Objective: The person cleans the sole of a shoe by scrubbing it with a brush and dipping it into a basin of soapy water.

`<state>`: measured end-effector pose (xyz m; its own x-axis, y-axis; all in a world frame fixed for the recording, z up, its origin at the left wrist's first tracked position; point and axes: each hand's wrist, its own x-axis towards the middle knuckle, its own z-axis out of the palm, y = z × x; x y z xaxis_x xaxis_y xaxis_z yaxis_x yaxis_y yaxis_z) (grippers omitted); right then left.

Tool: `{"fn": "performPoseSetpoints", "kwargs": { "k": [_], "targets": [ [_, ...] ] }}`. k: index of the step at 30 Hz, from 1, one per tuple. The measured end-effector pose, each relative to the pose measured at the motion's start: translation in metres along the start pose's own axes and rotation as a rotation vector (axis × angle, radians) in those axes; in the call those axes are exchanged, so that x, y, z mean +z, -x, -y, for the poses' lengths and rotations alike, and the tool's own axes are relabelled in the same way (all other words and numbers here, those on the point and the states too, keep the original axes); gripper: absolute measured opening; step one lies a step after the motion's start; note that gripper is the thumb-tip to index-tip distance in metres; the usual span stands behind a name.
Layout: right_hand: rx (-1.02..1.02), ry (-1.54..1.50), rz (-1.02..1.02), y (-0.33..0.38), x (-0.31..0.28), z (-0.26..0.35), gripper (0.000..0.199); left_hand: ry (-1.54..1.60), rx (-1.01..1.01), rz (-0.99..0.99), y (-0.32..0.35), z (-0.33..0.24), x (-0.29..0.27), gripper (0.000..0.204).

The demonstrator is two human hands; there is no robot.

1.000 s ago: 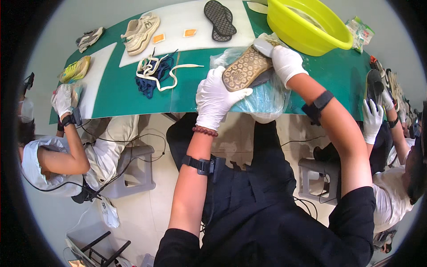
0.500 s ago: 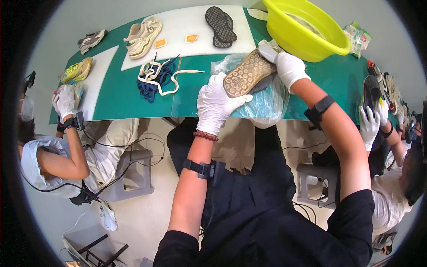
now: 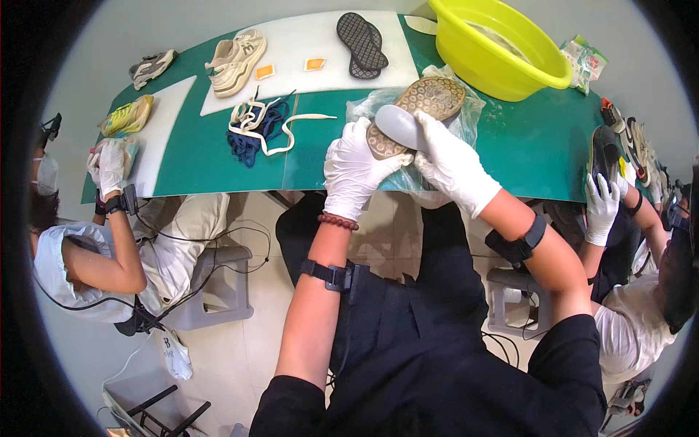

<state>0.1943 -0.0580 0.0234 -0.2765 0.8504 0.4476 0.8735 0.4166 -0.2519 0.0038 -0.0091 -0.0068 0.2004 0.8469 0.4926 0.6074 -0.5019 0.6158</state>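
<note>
I am holding a tan-soled shoe (image 3: 415, 113) sole-up over a clear plastic bag (image 3: 466, 116) at the green bench's (image 3: 531, 146) near edge. My left hand (image 3: 353, 171) is wrapping its fingers around the heel end; my right hand (image 3: 451, 164) is pressing a pale oval pad (image 3: 399, 124) against the sole, fingers closed on it. The shoe is hanging partly past the edge, so a slack grip could drop it. Tangled laces (image 3: 255, 124) are lying to the left, a yellow basin (image 3: 502, 47) behind.

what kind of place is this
Likely a shoe-cleaning workshop: gloved workers sit along a green table with pairs of sneakers, loose laces and a yellow basin, while the left hand and right hand hold a shoe sole-up.
</note>
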Motion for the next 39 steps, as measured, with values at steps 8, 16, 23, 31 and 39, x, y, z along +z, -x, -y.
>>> {"fn": "performPoseSetpoints", "kwargs": {
  "k": [8, 16, 23, 31, 39],
  "targets": [
    [0.132, -0.002, -0.222, 0.026, -0.023, -0.041, 0.042, -0.027, -0.128, 0.116, -0.003, -0.003, -0.006, 0.092],
    [0.236, 0.233, -0.363, 0.062, -0.011, -0.078, 0.044, -0.054, 0.003, 0.074, 0.003, 0.002, 0.0, 0.094],
    [0.358, 0.135, -0.451, 0.063, -0.007, -0.076, 0.036, 0.177, -0.093, -0.009, -0.002, -0.001, -0.002, 0.087],
    [0.352, 0.044, -0.502, 0.066, -0.004, -0.08, 0.031, 0.071, -0.166, -0.023, 0.006, -0.001, -0.001, 0.104],
    [0.358, 0.051, -0.498, 0.066, -0.007, -0.075, 0.032, -0.046, -0.037, -0.13, 0.024, -0.011, -0.023, 0.101]
  ]
}}
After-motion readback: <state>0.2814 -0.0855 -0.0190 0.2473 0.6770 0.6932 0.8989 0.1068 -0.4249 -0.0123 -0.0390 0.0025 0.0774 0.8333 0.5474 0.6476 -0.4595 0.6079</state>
